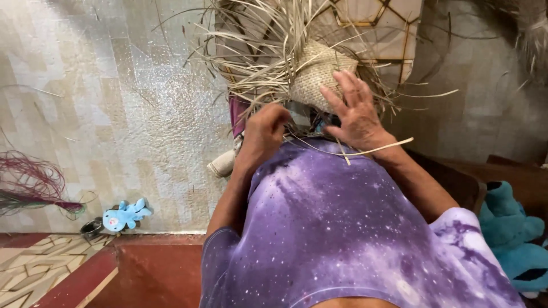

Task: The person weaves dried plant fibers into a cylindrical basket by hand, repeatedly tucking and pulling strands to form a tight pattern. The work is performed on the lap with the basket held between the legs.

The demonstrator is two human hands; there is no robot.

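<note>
A half-woven piece of pale straw (315, 73) rests in front of my chest, with many loose dry strands (251, 45) fanning out above and to the left. My right hand (355, 108) lies flat on the woven part, fingers spread across it. My left hand (264, 130) is curled shut just below the weave, pinching strands at its lower edge. One long straw strip (365, 152) trails across my purple shirt.
A small blue plush toy (127, 214) lies on the tiled floor at the left, beside a dark little cup (91, 228). A bundle of dyed purple and green fibres (31, 188) sits at the far left. A teal plush (511, 239) is at the right.
</note>
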